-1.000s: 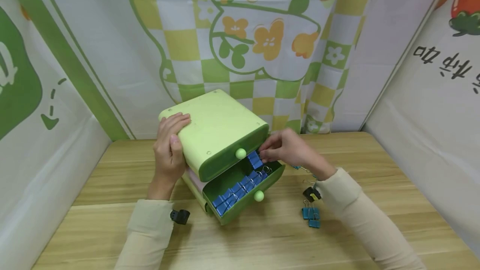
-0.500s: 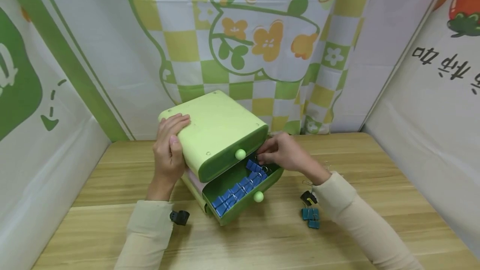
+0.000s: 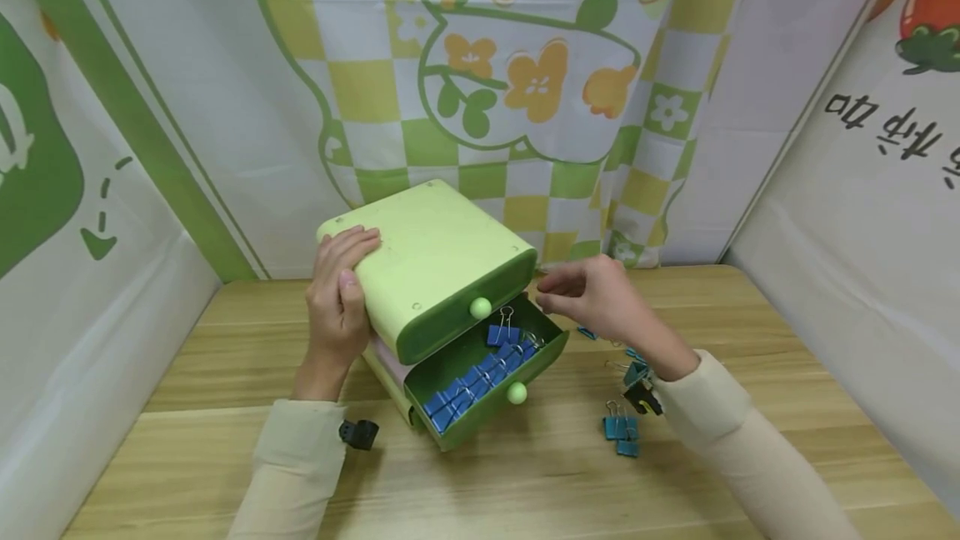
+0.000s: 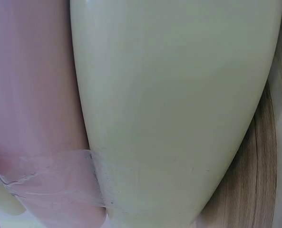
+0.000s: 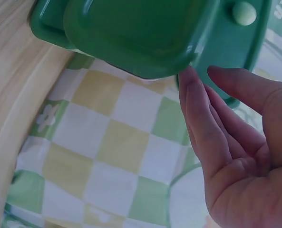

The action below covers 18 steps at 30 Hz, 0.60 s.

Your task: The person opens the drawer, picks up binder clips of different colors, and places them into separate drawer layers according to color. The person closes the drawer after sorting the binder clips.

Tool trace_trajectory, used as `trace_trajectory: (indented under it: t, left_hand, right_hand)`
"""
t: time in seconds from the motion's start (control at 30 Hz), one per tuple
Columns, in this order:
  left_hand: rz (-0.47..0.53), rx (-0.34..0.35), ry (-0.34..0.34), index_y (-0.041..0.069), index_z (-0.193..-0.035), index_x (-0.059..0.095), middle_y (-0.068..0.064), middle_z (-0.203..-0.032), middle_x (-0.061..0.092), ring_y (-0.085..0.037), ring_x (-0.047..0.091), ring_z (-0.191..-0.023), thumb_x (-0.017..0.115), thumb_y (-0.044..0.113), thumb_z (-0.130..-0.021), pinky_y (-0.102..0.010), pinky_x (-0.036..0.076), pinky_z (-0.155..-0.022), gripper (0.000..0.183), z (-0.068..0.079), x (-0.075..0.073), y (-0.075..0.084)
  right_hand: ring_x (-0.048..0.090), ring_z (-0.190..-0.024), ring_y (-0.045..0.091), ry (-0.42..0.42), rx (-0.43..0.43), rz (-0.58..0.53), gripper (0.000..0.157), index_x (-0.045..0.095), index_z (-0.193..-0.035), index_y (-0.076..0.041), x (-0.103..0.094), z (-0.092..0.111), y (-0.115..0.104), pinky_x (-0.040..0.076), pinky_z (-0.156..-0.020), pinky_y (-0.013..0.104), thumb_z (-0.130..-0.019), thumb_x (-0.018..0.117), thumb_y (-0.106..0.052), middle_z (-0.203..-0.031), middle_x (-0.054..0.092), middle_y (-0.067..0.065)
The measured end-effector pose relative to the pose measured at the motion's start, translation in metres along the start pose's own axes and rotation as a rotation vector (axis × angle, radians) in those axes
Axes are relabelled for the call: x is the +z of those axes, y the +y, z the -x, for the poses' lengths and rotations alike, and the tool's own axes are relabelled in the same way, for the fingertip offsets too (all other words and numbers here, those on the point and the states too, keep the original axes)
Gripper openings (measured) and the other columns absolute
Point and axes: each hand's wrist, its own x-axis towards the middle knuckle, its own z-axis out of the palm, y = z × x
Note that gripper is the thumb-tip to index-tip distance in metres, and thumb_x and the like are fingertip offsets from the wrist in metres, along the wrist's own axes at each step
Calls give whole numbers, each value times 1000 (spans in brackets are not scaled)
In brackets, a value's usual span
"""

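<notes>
My left hand [image 3: 337, 294] rests on the upper left edge of a light green drawer cabinet [image 3: 438, 244]. Below its closed top drawer, a green drawer [image 3: 491, 411] is pulled out. Inside lies a row of blue binder clips [image 3: 480, 382], with a single blue binder clip [image 3: 503, 336] behind them, its wire handles up. Just off the drawer's right back corner is my right hand [image 3: 592, 294], holding nothing. In the right wrist view, a gap separates its thumb [image 5: 240, 83] from its fingers. The left wrist view shows the cabinet's pale side [image 4: 179, 95], not the hand.
Teal binder clips [image 3: 621, 432] lie on the wooden table [image 3: 555, 482] right of the cabinet, others partly hidden by the right wrist. The cabinet has a pink section [image 4: 31, 85] with clear tape [image 4: 50, 175] across it. A patterned curtain [image 3: 480, 107] hangs behind.
My right hand has let go of a blue binder clip inside the drawer and drawn back up and right. The left hand and cabinet have stayed put.
</notes>
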Motion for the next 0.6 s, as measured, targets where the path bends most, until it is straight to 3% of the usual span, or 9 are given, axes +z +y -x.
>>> trace_trajectory:
  t: [0.27,0.6]
  left_hand:
    - [5,0,3,-8,-118,73,-27,-123,74,-40,63,-130,37,9,-94,-61,29,-128,46,0,0,0]
    - [3,-5,3,-8,-117,74,-27,-123,74,-41,63,-129,37,8,-94,-61,29,-128,46,0,1,1]
  right_hand:
    - [76,-81,7,31,-97,78,9,83,-100,-13,1,31,-14,64,-74,26,-94,78,-18,-92,82,-1]
    - [71,-71,-3,-97,-164,60,5,81,-93,-11,31,65,-15,59,-65,16,-94,77,-14,-82,79,-4]
